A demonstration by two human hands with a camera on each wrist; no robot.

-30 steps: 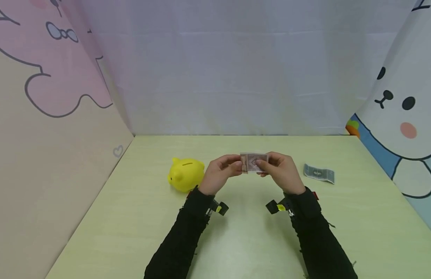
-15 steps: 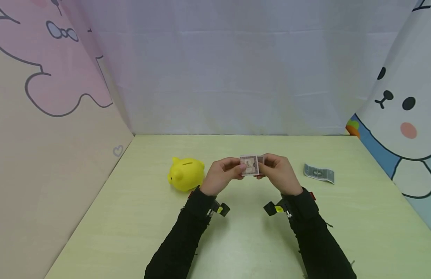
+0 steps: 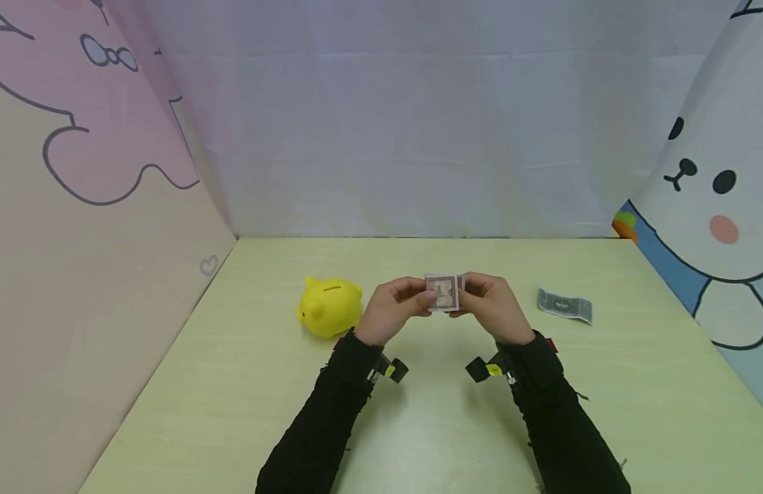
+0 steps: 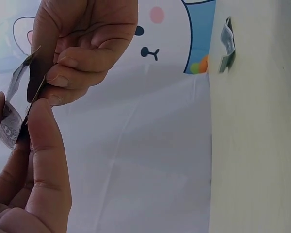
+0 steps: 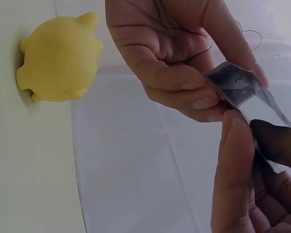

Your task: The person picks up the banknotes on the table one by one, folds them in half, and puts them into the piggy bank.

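Head view — fingers (image 3: 428, 296) pinching folded banknote (image 3: 444, 293)

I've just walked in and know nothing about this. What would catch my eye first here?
Probably the two hands, left hand and right hand, pinching a small folded banknote between them above the middle of the pale green table. Next comes the bright yellow piggy bank standing just left of the hands. A second banknote lies on the table off to the right.
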